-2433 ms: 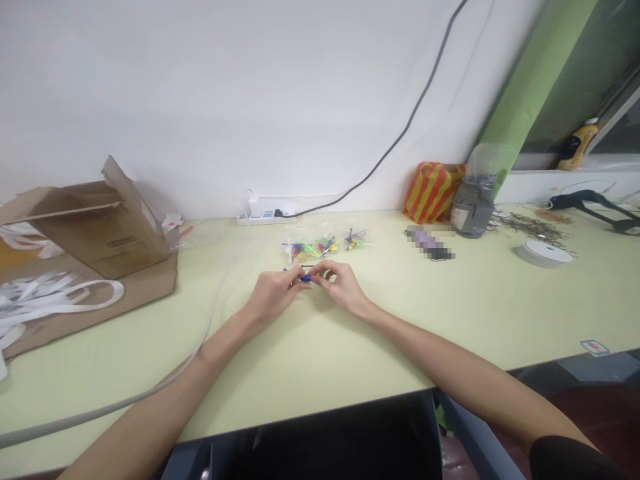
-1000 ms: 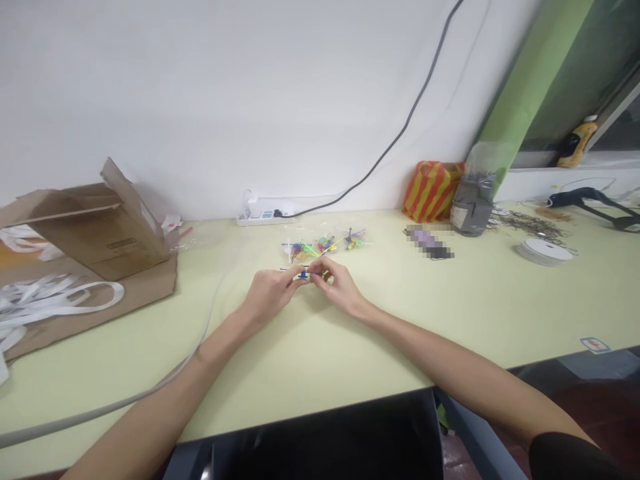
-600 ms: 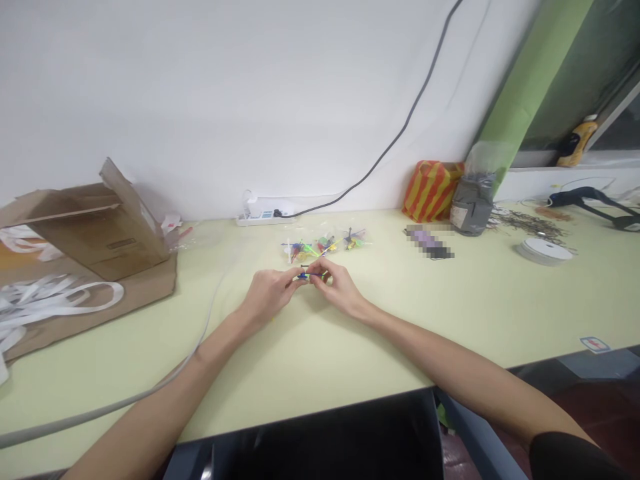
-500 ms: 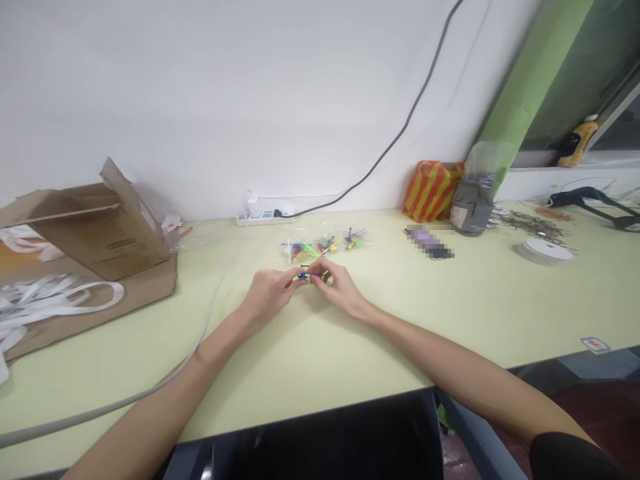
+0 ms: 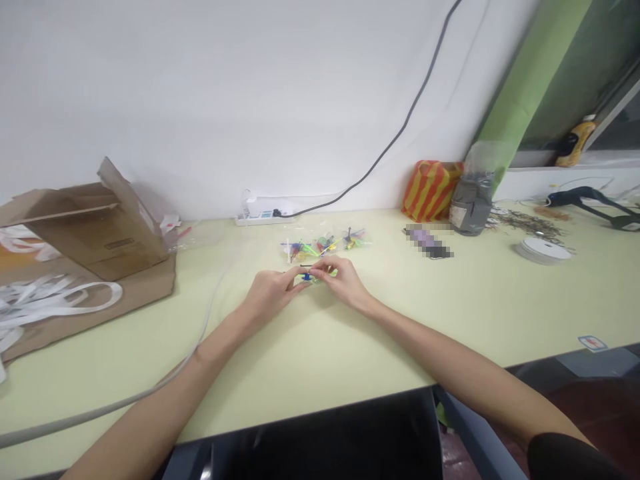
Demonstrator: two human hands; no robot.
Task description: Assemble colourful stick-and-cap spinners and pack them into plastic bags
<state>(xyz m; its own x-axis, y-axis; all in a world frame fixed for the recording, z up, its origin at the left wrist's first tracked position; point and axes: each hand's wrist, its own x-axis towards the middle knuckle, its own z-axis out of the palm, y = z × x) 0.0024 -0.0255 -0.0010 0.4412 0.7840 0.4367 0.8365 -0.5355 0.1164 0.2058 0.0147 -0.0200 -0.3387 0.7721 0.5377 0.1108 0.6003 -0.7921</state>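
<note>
My left hand (image 5: 274, 290) pinches a small blue plastic piece (image 5: 307, 277) between thumb and fingertips, just above the table. Its exact kind is too small to make out. My right hand (image 5: 343, 281) meets it from the right, thumb and forefinger closed at the top of the blue piece; whatever lies between those fingertips is hidden. A thin black rod (image 5: 306, 266) shows just beyond the fingertips. Something light green (image 5: 330, 275) shows beside the right fingers. Farther back lie several clear bags of small colourful plastic parts (image 5: 325, 245).
On the left stands an open cardboard box (image 5: 100, 220) with white straps (image 5: 65, 297). A grey cable (image 5: 150, 390) crosses my left forearm. Against the wall are a power strip (image 5: 265, 215) and a striped bag (image 5: 431, 190). A white ribbon roll (image 5: 543, 251) lies at right.
The blue piece has turned more upright in my left fingers. My right fingers have shifted slightly upward to its top, and the long dark part between the hands no longer shows.
</note>
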